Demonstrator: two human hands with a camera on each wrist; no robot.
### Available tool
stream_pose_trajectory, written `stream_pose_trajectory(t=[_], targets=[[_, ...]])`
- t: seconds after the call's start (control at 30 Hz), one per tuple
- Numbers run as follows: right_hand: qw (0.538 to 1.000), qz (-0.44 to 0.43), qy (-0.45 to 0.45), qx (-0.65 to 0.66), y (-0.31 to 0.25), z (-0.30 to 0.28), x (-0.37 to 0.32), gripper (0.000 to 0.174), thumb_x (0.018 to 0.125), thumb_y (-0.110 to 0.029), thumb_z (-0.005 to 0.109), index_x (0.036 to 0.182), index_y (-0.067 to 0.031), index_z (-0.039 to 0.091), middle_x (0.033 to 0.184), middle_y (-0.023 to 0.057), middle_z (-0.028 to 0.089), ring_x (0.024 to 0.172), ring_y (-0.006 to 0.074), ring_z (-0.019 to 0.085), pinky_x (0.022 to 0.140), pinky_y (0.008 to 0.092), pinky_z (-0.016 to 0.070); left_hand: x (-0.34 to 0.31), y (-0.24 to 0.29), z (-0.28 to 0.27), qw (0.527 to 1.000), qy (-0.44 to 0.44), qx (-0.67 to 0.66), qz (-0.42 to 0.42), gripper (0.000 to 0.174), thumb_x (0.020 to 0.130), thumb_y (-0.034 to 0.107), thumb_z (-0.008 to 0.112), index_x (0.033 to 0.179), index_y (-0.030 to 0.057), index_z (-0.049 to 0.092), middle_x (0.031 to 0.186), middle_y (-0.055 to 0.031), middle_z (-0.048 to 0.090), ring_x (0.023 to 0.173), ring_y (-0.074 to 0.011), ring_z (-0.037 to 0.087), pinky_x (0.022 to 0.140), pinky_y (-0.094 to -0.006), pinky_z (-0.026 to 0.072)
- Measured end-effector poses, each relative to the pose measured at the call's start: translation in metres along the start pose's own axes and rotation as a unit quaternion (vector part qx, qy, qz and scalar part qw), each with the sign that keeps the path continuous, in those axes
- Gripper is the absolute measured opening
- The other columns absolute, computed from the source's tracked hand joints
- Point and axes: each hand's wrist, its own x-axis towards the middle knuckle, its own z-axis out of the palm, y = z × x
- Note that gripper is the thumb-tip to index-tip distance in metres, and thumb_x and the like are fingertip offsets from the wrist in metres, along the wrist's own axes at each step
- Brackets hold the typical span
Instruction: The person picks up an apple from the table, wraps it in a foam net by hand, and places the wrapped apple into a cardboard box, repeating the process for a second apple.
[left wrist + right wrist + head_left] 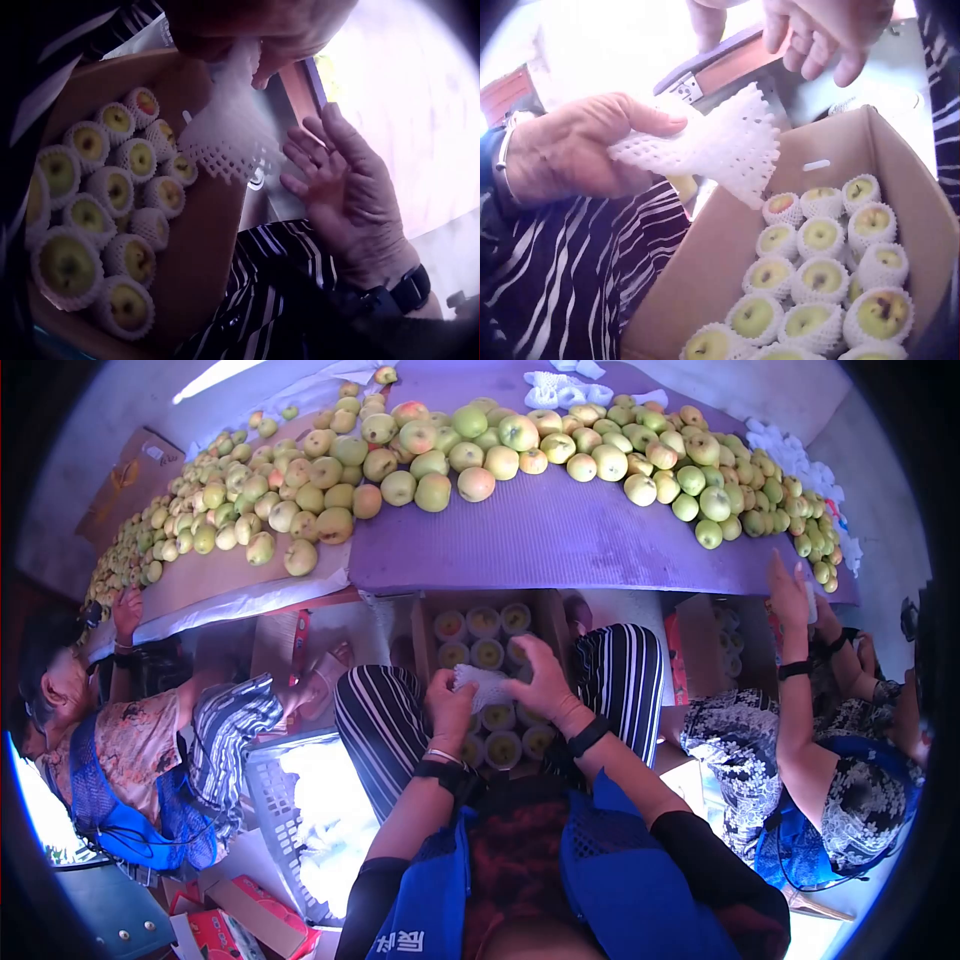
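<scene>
A white foam fruit net [731, 146] is pinched between the thumb and fingers of my left hand [577, 146], its mesh end flaring out. My right hand [352, 195] is beside the net with its fingers apart and nothing in it. Below both hands, between my knees, stands a cardboard box [686, 285]. Rows of yellow-green apples [821, 234] sit in it, each in its own foam net, most with an end facing up. The head view has the left hand [450, 703] and right hand [545, 682] over the middle of the box, hiding some apples.
Ahead, a purple-covered table [600, 545] bears a long heap of bare apples [330, 480]. More foam nets [565, 392] lie at its back. People sit on both sides, near a white crate [275, 810] at left and another box [695, 645] at right.
</scene>
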Motion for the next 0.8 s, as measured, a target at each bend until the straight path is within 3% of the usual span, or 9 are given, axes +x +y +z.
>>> stream_pose_trajectory(t=[0.07, 0.2, 0.27, 0.3, 0.37, 0.5, 0.57, 0.67, 0.8], targets=[[0.976, -0.141, -0.067, -0.150, -0.012, 0.005, -0.005, 0.066, 0.059, -0.023, 0.070, 0.114, -0.0025, 0.039, 0.112, 0.0217, 0.046, 0.107, 0.0306, 0.045, 0.085, 0.0354, 0.0390, -0.002, 0.007, 0.000, 0.997, -0.034, 0.057, 0.027, 0.019, 0.062, 0.003, 0.066, 0.076, -0.0005, 0.054, 0.072, -0.0043, 0.056, 0.065, -0.0103, 0.051, 0.060, -0.0241, 0.0435], [0.957, -0.093, -0.162, -0.221, -0.012, 0.016, -0.013, 0.076, 0.058, -0.024, 0.071, 0.120, -0.0042, 0.031, 0.108, 0.0224, 0.048, 0.102, 0.0322, 0.048, 0.084, 0.0357, 0.0401, -0.002, 0.000, 0.003, 0.990, -0.123, -0.062, -0.006, 0.020, 0.064, 0.004, 0.065, 0.081, 0.0007, 0.054, 0.075, -0.0041, 0.057, 0.066, -0.0115, 0.053, 0.059, -0.0249, 0.0440], [0.953, 0.087, -0.265, -0.121, -0.003, 0.022, -0.011, 0.065, 0.059, -0.023, 0.070, 0.113, -0.0020, 0.041, 0.100, 0.0197, 0.055, 0.094, 0.0309, 0.054, 0.080, 0.0350, 0.0422, -0.003, 0.000, 0.002, 0.931, -0.169, -0.279, -0.163, 0.024, 0.069, 0.009, 0.064, 0.089, 0.0027, 0.053, 0.079, -0.0035, 0.057, 0.065, -0.0134, 0.054, 0.059, -0.0263, 0.0447], [0.953, 0.086, -0.265, -0.122, 0.005, 0.027, -0.011, 0.065, 0.059, -0.023, 0.070, 0.113, -0.0020, 0.041, 0.100, 0.0197, 0.055, 0.094, 0.0309, 0.054, 0.080, 0.0350, 0.0422, -0.001, -0.001, 0.000, 0.931, -0.169, -0.279, -0.162, 0.024, 0.069, 0.009, 0.064, 0.089, 0.0027, 0.053, 0.079, -0.0035, 0.057, 0.065, -0.0134, 0.054, 0.059, -0.0263, 0.0447], [0.944, 0.179, -0.262, 0.093, 0.021, 0.033, -0.009, 0.049, 0.064, -0.020, 0.067, 0.105, 0.0008, 0.049, 0.091, 0.0144, 0.058, 0.084, 0.0213, 0.057, 0.075, 0.0298, 0.0437, 0.004, -0.001, -0.006, 0.835, -0.161, -0.467, -0.242, 0.029, 0.073, 0.012, 0.062, 0.098, 0.0041, 0.049, 0.087, -0.0034, 0.057, 0.072, -0.0151, 0.057, 0.064, -0.0280, 0.0459], [0.940, 0.229, -0.177, 0.180, 0.023, 0.034, -0.009, 0.037, 0.065, -0.021, 0.065, 0.094, 0.0003, 0.056, 0.088, 0.0161, 0.060, 0.083, 0.0262, 0.059, 0.073, 0.0335, 0.0443, -0.003, 0.014, -0.002, 0.858, -0.143, -0.435, -0.232, 0.030, 0.075, 0.014, 0.060, 0.100, 0.0060, 0.048, 0.091, -0.0039, 0.056, 0.077, -0.0141, 0.056, 0.068, -0.0274, 0.0455], [0.938, 0.244, -0.195, 0.149, 0.025, 0.036, -0.009, 0.036, 0.066, -0.023, 0.064, 0.095, -0.0027, 0.057, 0.088, 0.0134, 0.061, 0.081, 0.0241, 0.059, 0.073, 0.0332, 0.0445, -0.007, 0.003, 0.011, 0.917, -0.282, -0.275, -0.060, 0.029, 0.076, 0.014, 0.058, 0.102, 0.0065, 0.047, 0.095, -0.0045, 0.055, 0.078, -0.0137, 0.054, 0.068, -0.0273, 0.0448], [0.932, 0.177, -0.316, 0.017, -0.014, 0.021, -0.009, 0.036, 0.066, -0.020, 0.065, 0.097, -0.0035, 0.056, 0.089, 0.0082, 0.061, 0.081, 0.0158, 0.057, 0.073, 0.0273, 0.0442, -0.010, 0.006, 0.012, 0.939, -0.211, -0.250, -0.106, 0.026, 0.077, 0.013, 0.057, 0.100, 0.0058, 0.047, 0.090, -0.0049, 0.055, 0.071, -0.0143, 0.054, 0.064, -0.0282, 0.0451], [0.918, 0.173, -0.355, 0.034, 0.038, 0.061, -0.033, 0.033, 0.063, -0.027, 0.064, 0.088, -0.0047, 0.060, 0.085, 0.0124, 0.062, 0.079, 0.0237, 0.059, 0.073, 0.0330, 0.0444, -0.005, 0.000, 0.010, 0.926, -0.161, -0.307, -0.147, 0.022, 0.078, 0.012, 0.054, 0.097, 0.0042, 0.046, 0.083, -0.0053, 0.053, 0.069, -0.0159, 0.054, 0.063, -0.0291, 0.0456]])
